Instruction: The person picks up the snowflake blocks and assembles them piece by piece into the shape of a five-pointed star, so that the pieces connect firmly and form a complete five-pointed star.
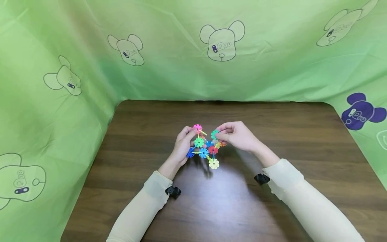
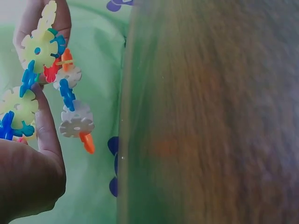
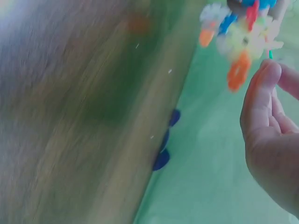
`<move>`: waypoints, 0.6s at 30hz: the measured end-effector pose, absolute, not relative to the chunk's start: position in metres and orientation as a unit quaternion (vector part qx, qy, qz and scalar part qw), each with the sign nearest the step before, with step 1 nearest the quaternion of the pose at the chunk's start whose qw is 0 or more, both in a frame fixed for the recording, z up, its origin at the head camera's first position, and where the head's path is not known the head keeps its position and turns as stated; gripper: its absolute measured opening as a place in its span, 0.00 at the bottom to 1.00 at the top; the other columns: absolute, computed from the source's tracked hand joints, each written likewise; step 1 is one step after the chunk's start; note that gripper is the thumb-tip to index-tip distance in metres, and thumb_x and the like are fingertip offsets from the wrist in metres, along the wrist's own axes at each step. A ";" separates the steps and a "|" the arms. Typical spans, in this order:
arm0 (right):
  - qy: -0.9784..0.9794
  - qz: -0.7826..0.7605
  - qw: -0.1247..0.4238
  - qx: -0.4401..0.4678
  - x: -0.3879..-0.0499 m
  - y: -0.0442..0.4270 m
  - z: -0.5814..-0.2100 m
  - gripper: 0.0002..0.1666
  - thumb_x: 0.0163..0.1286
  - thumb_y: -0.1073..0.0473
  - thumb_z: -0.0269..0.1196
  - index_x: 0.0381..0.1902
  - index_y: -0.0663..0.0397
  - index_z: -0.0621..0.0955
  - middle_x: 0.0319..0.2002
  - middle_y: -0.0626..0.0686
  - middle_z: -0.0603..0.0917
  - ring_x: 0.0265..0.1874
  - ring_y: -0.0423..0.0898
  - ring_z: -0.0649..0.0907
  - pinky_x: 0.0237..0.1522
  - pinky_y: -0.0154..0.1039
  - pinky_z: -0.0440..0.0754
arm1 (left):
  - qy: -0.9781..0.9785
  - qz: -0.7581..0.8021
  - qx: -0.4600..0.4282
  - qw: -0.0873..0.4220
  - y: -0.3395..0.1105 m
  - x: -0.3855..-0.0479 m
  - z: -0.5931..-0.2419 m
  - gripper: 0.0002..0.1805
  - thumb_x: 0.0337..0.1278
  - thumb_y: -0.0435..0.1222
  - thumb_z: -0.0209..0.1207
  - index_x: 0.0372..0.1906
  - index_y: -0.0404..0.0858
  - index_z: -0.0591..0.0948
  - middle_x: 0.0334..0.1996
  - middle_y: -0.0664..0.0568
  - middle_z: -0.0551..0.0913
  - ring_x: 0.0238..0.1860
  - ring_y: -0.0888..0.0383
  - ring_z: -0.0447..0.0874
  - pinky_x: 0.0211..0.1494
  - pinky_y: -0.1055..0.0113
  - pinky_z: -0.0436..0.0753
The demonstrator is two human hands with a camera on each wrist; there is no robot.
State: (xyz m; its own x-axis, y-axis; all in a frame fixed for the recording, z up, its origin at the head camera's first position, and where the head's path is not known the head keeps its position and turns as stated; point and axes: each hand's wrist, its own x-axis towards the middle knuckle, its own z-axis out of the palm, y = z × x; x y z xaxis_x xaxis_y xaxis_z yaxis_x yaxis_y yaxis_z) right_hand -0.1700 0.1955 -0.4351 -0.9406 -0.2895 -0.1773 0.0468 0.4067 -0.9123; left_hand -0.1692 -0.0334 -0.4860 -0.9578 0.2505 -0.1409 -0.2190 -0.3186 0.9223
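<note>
A cluster of interlocking plastic snowflake discs [image 1: 204, 153], in blue, green, pink, red, yellow and other colours, is held up above the table. My left hand [image 1: 182, 145] grips it at its left side, the thumb by a pink disc [image 1: 197, 127]. With thumb and fingers, my right hand [image 1: 241, 136] pinches a teal-green disc [image 1: 214, 134] at the cluster's upper right. Whether that disc is joined to the rest I cannot tell. In the left wrist view, white discs [image 2: 77, 122] and an orange disc [image 2: 87, 142] hang from one branch. An orange disc [image 3: 238, 72] also juts out in the right wrist view.
Below the hands lies a brown wood-grain table [image 1: 145, 134]. Green cloth [image 1: 169, 77] printed with bear heads surrounds it at the back and sides. A small black camera [image 1: 173, 192] sits at the left wrist, another black camera [image 1: 261, 179] at the right.
</note>
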 end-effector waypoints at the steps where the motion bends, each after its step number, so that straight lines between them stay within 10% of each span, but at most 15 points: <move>1: 0.823 -0.541 0.156 -0.073 -0.167 0.193 -0.433 0.15 0.72 0.58 0.70 0.49 0.64 0.86 0.38 0.60 0.89 0.34 0.53 0.88 0.44 0.51 0.89 | 0.565 0.812 0.016 0.143 -0.032 -0.169 -0.485 0.08 0.79 0.39 0.53 0.39 0.42 0.74 0.36 0.48 0.80 0.25 0.61 0.80 0.27 0.71 0.80; 18: 0.805 -0.568 0.157 -0.066 -0.155 0.185 -0.431 0.16 0.73 0.64 0.67 0.52 0.72 0.83 0.39 0.65 0.88 0.32 0.48 0.89 0.43 0.47 0.90 | 0.581 0.804 0.039 0.121 -0.021 -0.164 -0.483 0.07 0.78 0.37 0.52 0.39 0.41 0.74 0.30 0.55 0.77 0.25 0.64 0.76 0.29 0.74 0.76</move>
